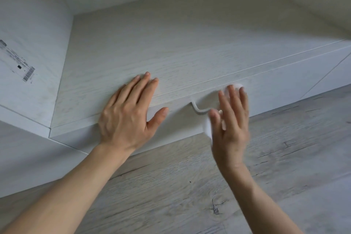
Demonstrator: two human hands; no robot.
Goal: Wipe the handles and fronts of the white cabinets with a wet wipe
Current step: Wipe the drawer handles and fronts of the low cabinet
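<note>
A low white cabinet (190, 47) fills the upper half of the head view, seen from above. Its narrow front panel (275, 85) faces the floor side and carries a white curved handle (197, 109). My left hand (127, 114) lies flat on the cabinet's top edge, fingers straight, thumb down over the front. My right hand (230, 119) presses a white wet wipe (208, 127) against the front, over the right part of the handle. The wipe shows past the fingertips and beside the thumb. The right hand is motion-blurred.
Grey wood-look floor (228, 186) spreads below the cabinet. A taller white panel (32, 74) with a printed barcode label (28, 74) stands at the left. A second front (338, 80) continues to the right, past a seam.
</note>
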